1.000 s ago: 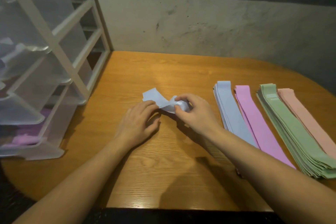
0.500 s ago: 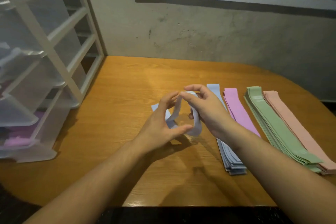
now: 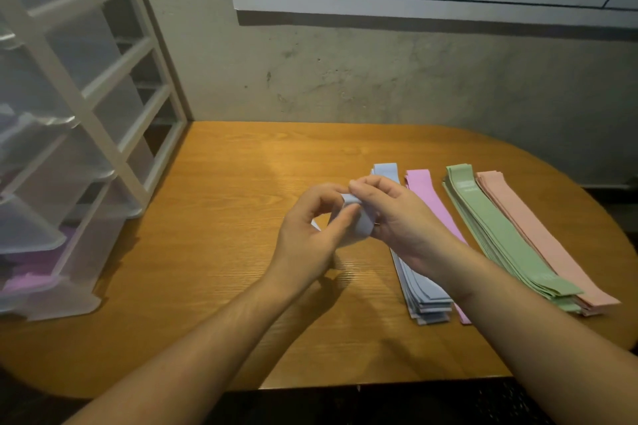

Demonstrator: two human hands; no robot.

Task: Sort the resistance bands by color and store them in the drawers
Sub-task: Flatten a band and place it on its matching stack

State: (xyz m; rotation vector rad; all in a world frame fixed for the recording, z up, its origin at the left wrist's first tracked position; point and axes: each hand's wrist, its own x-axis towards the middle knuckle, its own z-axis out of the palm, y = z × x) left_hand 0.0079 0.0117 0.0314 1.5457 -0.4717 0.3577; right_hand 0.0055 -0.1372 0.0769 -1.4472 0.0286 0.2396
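Resistance bands mostly unsorted-away: we pinch one folded pale-blue elastic band (image 3: 357, 221) between left hand (image 3: 310, 235) and right hand (image 3: 400, 221); blue (image 3: 424, 290), pink (image 3: 419, 183), green (image 3: 500, 235), peach (image 3: 538, 231) stacks remain on the wooden table (image 3: 224, 252); translucent plastic drawer (image 3: 38, 283) holds purple.

The table (image 3: 221, 252) is topped with orange-brown wood grain, finished smooth with a faint sheen. The bands, in blue (image 3: 423, 290), pink-purple (image 3: 419, 183), green (image 3: 497, 235) and peach (image 3: 538, 235) stacks, are seen as thin, matt, rubbery strips, and the same matt blue stuff is shown by the folded band (image 3: 359, 221). The drawers (image 3: 31, 228) are made of cloudy, see-through plastic within a glossy white frame (image 3: 93, 121), and the wall (image 3: 379, 79) is left as rough, blotchy grey plaster.
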